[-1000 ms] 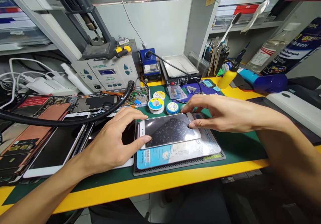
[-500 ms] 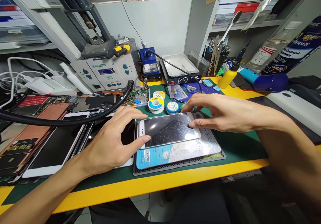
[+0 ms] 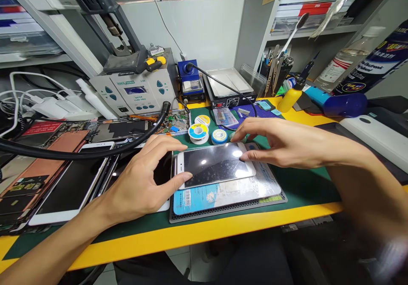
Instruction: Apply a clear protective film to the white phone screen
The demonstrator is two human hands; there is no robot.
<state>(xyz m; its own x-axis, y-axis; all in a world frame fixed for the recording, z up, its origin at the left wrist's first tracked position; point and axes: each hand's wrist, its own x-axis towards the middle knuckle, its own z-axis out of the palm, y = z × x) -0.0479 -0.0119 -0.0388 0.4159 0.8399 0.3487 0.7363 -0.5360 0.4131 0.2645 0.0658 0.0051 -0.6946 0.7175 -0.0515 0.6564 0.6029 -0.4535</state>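
Note:
A white-framed phone (image 3: pixel 213 166) with a dark, speckled screen lies flat on a blue and silver sheet (image 3: pixel 229 195), which rests on a dark perforated plate (image 3: pixel 219 211). My left hand (image 3: pixel 143 178) holds the phone's left end, with the thumb on its front and the fingers at the far edge. At the right end, my right hand (image 3: pixel 274 144) has its thumb on the screen and its fingers curled by the far corner. Both hands grip the same phone. Just beyond it stand a solder spool (image 3: pixel 198 132) and a small blue-rimmed tin (image 3: pixel 219 136).
Other phones, one white-framed (image 3: pixel 70 185), lie at the left under a thick black hose (image 3: pixel 79 154). Behind stand a grey hot-air station (image 3: pixel 137 91), a blue soldering unit (image 3: pixel 191 81) and a heating plate (image 3: pixel 229 85). A yellow bottle (image 3: pixel 290 98) and spray can (image 3: pixel 376 59) are right.

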